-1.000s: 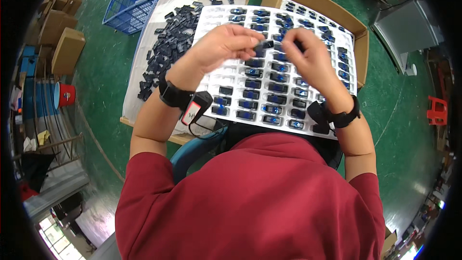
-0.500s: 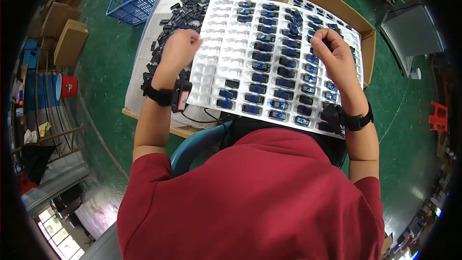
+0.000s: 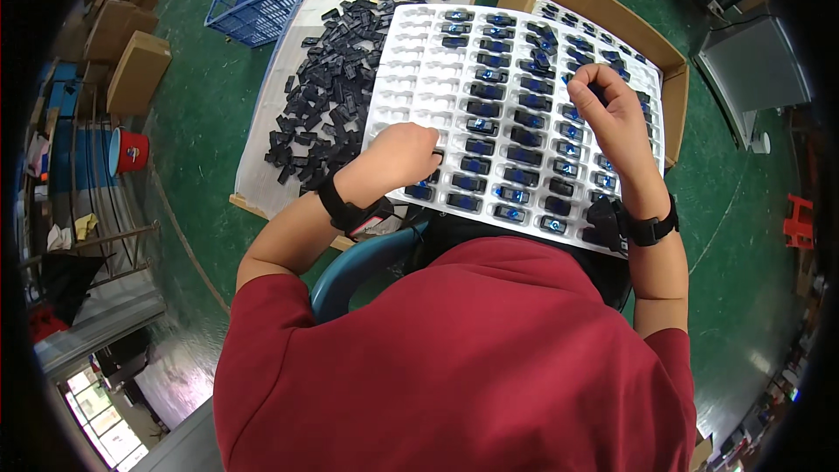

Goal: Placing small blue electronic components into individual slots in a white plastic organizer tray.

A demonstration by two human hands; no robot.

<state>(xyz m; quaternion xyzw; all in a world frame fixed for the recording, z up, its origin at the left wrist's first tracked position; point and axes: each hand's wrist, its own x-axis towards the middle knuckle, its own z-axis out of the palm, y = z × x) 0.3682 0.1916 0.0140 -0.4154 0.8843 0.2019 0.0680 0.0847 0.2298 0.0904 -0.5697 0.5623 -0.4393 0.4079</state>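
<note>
A white moulded tray (image 3: 418,83) lies tilted before me, several of its pockets filled with small black plastic parts (image 3: 476,146) with bluish shine. My left hand (image 3: 404,156) is over the tray's near left section, fingers bent down and drawn together at the pockets; what they hold is hidden under them. Above the right part of the tray is my right hand (image 3: 614,114), thumb and forefinger curled toward each other. Whether a part sits between them I cannot make out. Left of the tray, a heap of loose black parts (image 3: 336,79) lies on a pale-lined board (image 3: 271,114).
A cardboard box (image 3: 603,7) with another filled tray stands behind on the right. A blue plastic crate (image 3: 262,0) is at the back left, a red bucket (image 3: 131,150) farther left. A blue chair arm (image 3: 350,271) is close to my left elbow.
My left hand has moved right and nearer, from the edge beside the heap to the tray's near left pockets. My right hand has stayed almost in place.
</note>
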